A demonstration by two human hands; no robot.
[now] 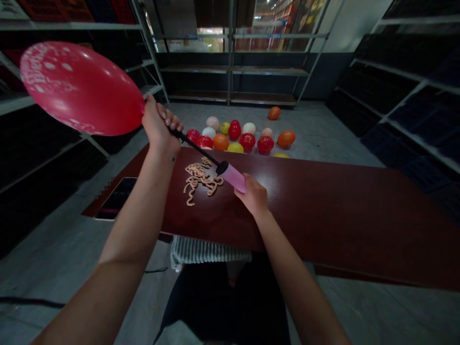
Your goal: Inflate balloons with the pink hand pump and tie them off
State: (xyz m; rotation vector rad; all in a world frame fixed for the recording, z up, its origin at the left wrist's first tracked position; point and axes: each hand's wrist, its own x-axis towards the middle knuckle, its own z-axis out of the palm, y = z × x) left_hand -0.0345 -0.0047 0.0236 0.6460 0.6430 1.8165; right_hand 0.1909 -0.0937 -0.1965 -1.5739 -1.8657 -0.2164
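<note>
A large red balloon (86, 91) with white print extends up and left from my left hand (160, 120). That hand is closed around the balloon's neck and the black end of a hand pump. The pump's black rod (199, 148) slants down to the right into its pink barrel (234, 177). My right hand (253, 194) is wrapped around the lower end of this barrel. Below the rod, a tangled heap of beige, cord-like strands (197, 177) lies on the dark red table (341, 206).
Many inflated balloons (221, 142) in red, orange, yellow and white rest on the floor beyond the table. A tablet-like device (117, 199) lies at the table's left end, partly behind my left forearm. Metal shelving (230, 72) stands at the back and along both sides.
</note>
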